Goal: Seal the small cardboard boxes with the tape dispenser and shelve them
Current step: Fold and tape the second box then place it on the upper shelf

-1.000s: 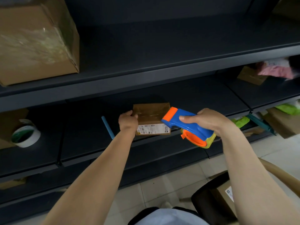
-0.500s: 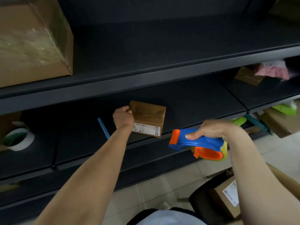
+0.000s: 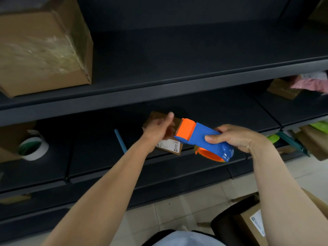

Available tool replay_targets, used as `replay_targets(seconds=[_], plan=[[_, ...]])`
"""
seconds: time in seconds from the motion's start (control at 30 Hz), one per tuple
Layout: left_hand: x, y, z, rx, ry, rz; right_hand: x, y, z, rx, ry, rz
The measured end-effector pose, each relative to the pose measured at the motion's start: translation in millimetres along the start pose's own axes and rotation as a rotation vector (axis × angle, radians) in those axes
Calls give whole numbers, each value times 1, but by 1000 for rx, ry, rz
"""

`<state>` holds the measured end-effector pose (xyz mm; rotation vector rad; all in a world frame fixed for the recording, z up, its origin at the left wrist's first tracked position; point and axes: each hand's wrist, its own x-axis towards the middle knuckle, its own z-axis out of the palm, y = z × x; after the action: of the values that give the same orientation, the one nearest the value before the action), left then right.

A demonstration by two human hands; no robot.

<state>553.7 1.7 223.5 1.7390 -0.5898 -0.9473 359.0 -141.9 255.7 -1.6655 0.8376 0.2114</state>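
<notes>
A small cardboard box (image 3: 169, 147) with a white label lies tilted near the front of the middle shelf (image 3: 221, 110). My left hand (image 3: 158, 130) hovers over the box's top with its thumb raised and fingers loose; motion blur hides whether it touches the box. My right hand (image 3: 236, 137) grips the blue and orange tape dispenser (image 3: 200, 137) just right of the box. The dispenser's orange head points at the box's right edge, close to my left hand.
A large taped carton (image 3: 44, 50) fills the upper shelf's left end. A white tape roll (image 3: 33, 148) and a blue stick (image 3: 120, 141) lie left on the middle shelf. Another labelled box (image 3: 252, 224) sits in a black bin on the floor at lower right. Packages crowd the right-hand shelves (image 3: 310, 139).
My left hand left the box's left edge and moved right over its top. My right hand raised the dispenser from below the shelf edge back up beside the box.
</notes>
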Motion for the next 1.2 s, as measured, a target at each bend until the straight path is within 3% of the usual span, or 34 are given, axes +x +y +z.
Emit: replay_targets(seconds=[0.1, 0.3, 0.47, 0.77, 1.2], plan=[[-3, -5, 4, -192, -141, -102, 4, -6, -1, -46, -2, 11], [13, -3, 9, -65, 71, -58, 11, -17, 1, -113, 70, 26], [46, -3, -43, 20, 315, -90, -3, -6, -41, -287, 193, 63], [79, -22, -50, 226, 427, -91, 19, -4, -47, -365, 195, 196], [91, -30, -47, 218, 466, -72, 48, 14, -40, -305, 198, 240]])
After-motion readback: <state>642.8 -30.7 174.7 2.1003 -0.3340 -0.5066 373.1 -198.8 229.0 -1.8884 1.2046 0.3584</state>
